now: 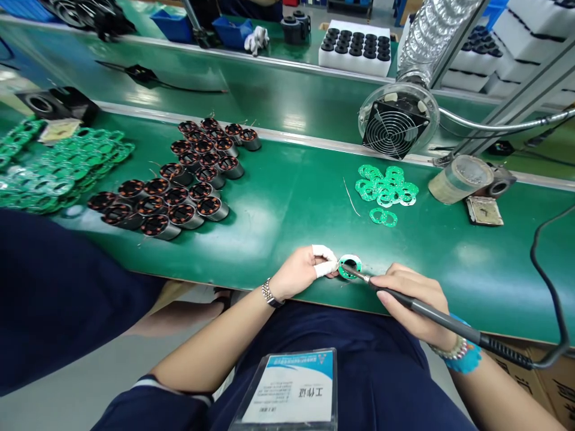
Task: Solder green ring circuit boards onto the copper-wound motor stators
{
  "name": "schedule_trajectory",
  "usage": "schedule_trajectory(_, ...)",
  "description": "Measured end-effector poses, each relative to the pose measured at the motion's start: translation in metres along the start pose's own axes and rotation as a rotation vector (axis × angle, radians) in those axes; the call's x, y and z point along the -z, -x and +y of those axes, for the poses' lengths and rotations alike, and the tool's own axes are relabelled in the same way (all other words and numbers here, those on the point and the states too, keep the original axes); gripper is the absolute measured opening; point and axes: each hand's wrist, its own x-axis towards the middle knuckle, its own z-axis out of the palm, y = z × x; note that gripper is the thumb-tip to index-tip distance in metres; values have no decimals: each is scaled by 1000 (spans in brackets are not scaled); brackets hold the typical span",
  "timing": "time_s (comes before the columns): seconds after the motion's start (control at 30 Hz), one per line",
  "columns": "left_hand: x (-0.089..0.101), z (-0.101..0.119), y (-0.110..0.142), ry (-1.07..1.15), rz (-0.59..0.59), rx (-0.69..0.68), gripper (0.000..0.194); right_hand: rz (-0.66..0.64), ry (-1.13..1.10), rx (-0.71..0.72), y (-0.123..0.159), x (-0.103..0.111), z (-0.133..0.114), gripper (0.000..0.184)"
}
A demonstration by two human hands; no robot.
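Two bare hands work at the front edge of the green worktop. Right hand: grip wrapped round a soldering iron, tip at the ring-shaped circuit board. Left hand, white finger covers: grip pinched together at that board's left edge; exactly what's between the fingertips is too small to tell. Board sits between both hands, near the worktop edge. Silver watch on left wrist, beaded bracelet and blue band on right. Beyond: heap of loose green rings, thin wire left of it, cylindrical container and square sponge tray to its right. Wound motor stators upright in a cluster left, perforated green board panels farther left. Round fan under foil duct behind.
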Motion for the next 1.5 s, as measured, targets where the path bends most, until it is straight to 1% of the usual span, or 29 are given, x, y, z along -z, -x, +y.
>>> schedule_trajectory(0.27,-1,1,0,9,3,1,12,-22,0,15,0,1,1,23)
schedule_trajectory(0.47,0,0,0,19,8,9,14,27,36,39,-1,3,4,25)
schedule_trajectory(0.53,0,0,0,17,7,3,15,-15,67,41,-7,0,10,25)
schedule_trajectory(0.6,0,-1,0,15,4,-10,15,-104,84,49,-15,-5,19,27)
schedule_trajectory(0.7,0,-2,-1,21,0,-16,15,-233,71,44,-25,-12,31,34)
schedule_trajectory(0.77,2,-3,0,62,-1,-2,17,-254,77,17,-27,-16,36,35)
schedule_trajectory(0.87,3,-6,2,114,2,6,24,-201,87,-24,-22,-18,38,33)
schedule_trajectory(1.0,1,-11,6,-13,31,-45,20,-101,98,-51,-10,-24,36,33)
schedule_trajectory(1.13,-2,-13,8,-19,83,-81,22,6,119,-53,-1,-33,35,34)
schedule_trajectory(1.2,-2,-12,8,-81,68,-104,17,36,129,-49,2,-36,34,34)
schedule_trajectory(1.27,-1,-11,8,-188,25,-145,11,59,139,-44,4,-39,33,34)
schedule_trajectory(1.37,-1,-7,10,-298,-37,-214,9,92,151,-31,5,-42,31,37)
schedule_trajectory(1.43,-4,-6,11,-298,-62,-226,10,113,159,-26,5,-45,29,38)
schedule_trajectory(1.5,-7,-5,11,-245,-59,-208,9,130,170,-28,5,-46,28,38)
